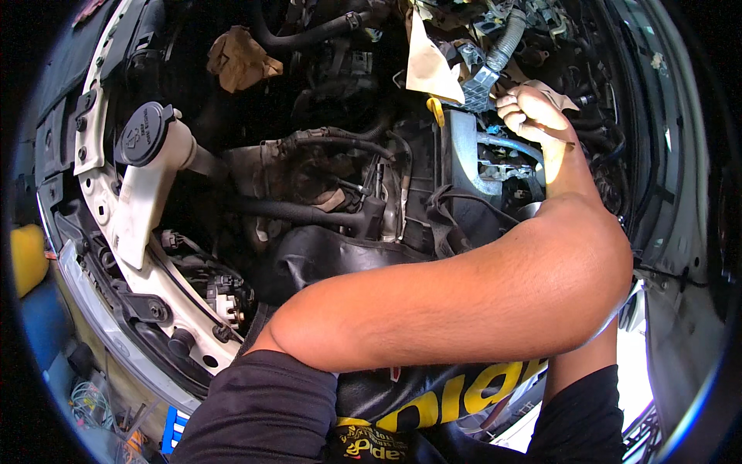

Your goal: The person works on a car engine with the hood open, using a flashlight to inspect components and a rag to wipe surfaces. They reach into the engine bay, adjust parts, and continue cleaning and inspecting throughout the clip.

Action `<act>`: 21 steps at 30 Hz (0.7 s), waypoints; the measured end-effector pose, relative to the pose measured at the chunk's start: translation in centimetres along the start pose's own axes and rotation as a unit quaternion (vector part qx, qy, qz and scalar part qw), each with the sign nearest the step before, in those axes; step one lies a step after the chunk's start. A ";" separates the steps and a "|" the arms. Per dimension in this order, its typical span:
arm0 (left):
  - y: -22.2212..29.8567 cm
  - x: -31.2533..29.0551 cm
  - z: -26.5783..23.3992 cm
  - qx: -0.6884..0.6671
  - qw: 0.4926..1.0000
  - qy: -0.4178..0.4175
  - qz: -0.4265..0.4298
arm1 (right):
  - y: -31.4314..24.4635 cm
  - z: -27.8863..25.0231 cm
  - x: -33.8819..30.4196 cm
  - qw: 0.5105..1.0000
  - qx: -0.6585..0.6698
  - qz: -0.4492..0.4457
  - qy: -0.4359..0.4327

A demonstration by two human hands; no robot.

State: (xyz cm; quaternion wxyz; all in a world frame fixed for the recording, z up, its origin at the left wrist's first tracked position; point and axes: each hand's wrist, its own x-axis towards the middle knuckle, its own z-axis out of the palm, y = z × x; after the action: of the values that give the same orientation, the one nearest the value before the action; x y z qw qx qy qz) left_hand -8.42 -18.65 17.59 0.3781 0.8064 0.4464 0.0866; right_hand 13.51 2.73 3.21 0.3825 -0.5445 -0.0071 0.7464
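My left arm reaches across an engine bay, bends at the right, and runs forward to my left hand (533, 114). That hand is closed, its fingers curled in beside a ribbed dark connector block (481, 89) with a corrugated hose (507, 40) above it. Whatever the fingers grip, if anything, is hidden. Just left of the block hang a tan sheet of paper (429, 71) and a yellow dipstick handle (437, 112). Under the wrist lies a light grey-blue engine part (464, 158). My right arm passes behind the left one, and its hand is out of sight.
A white fluid reservoir (151, 205) with a black cap (144, 134) stands at the left, by the pale front crossmember (185, 309). Crumpled brown paper (241, 60) lies at the far left. Black hoses (309, 213) cross the middle. A dark fender (672, 139) borders the right.
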 end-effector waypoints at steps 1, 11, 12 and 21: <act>-0.4 0.0 -0.3 -0.001 1.000 0.003 0.012 | 0.1 0.4 0.0 0.999 -0.037 -0.017 0.012; -12.3 2.3 -7.2 -0.155 0.906 0.036 0.391 | 0.5 2.9 0.0 0.991 -0.084 -0.028 0.104; -13.3 2.4 -7.9 -0.160 0.895 0.032 0.415 | 0.6 3.5 0.3 0.960 -0.218 -0.068 0.164; -15.2 2.4 -11.5 -0.127 0.881 -0.047 0.453 | 1.9 6.5 1.9 0.693 -0.606 -0.116 0.374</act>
State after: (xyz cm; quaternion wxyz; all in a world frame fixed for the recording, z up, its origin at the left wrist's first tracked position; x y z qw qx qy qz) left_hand -22.48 -5.88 14.67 0.4169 0.8689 -0.0008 0.2667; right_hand 6.96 5.08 3.54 0.0243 -0.8870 -0.3774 0.2650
